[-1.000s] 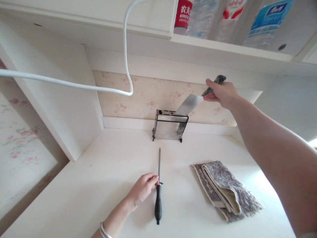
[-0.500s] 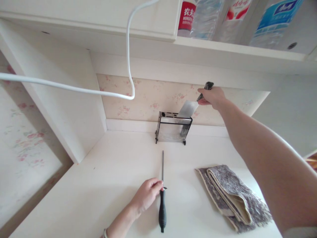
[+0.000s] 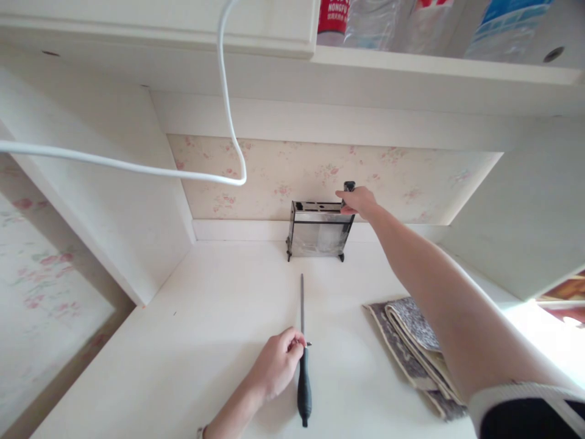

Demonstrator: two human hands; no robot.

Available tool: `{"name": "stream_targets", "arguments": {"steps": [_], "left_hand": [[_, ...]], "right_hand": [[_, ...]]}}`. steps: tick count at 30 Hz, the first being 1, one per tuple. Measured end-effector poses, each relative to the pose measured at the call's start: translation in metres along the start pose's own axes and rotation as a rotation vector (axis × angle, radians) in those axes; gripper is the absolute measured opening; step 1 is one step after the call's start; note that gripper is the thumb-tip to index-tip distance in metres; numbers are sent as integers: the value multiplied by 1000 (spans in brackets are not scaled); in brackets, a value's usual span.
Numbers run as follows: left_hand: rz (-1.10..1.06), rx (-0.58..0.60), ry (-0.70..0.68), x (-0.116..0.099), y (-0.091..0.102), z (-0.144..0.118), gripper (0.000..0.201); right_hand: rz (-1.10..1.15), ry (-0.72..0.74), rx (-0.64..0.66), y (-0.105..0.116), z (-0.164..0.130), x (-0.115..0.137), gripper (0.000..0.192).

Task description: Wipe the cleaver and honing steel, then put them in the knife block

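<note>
The right hand [image 3: 359, 201] reaches far forward to the back of the white bench [image 3: 205, 317], its fingers closed around the dark handle of a knife [image 3: 349, 186]. The knife stands nearly upright in a metal knife rack [image 3: 319, 230], with only the top of its handle showing above the hand and the blade hidden inside the rack. The rack stands against the rear edge of the bench, just in front of a wall with pale floral wallpaper [image 3: 292, 174]. The left hand [image 3: 280, 366] rests on the bench much nearer the viewer, fingers curled, with the fingertips touching a sharpening steel [image 3: 302, 341] where its thin metal rod meets its black handle. The steel lies flat, rod pointing toward the rack and handle toward the viewer, well apart from the rack. To the right of the steel, a folded grey patterned cloth [image 3: 411, 341] lies on the bench, partly covered by the right forearm. A white cable [image 3: 137, 166] hangs in a loop across the upper left. Above, a shelf [image 3: 434, 64] carries several plastic bottles [image 3: 370, 21], only their lower parts in view.
</note>
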State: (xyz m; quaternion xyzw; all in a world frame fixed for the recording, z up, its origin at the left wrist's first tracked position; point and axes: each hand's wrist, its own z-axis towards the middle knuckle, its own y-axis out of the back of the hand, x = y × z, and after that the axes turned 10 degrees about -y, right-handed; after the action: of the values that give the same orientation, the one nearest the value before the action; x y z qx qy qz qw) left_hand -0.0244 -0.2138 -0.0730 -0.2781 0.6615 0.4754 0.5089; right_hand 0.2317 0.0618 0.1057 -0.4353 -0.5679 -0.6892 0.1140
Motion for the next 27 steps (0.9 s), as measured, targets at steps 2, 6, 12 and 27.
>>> {"name": "stream_targets", "arguments": {"steps": [2, 6, 12, 27], "left_hand": [[27, 7, -5, 1, 0, -1, 22], [121, 28, -101, 0, -3, -3, 28], [355, 122, -244, -1, -4, -7, 37], [1327, 286, -707, -48, -11, 18, 15]], "right_hand": [[23, -6, 9, -1, 0, -3, 50], [82, 15, 32, 1, -6, -7, 48], [224, 63, 73, 8, -40, -24, 49], [782, -9, 538, -42, -218, -185, 38]]}}
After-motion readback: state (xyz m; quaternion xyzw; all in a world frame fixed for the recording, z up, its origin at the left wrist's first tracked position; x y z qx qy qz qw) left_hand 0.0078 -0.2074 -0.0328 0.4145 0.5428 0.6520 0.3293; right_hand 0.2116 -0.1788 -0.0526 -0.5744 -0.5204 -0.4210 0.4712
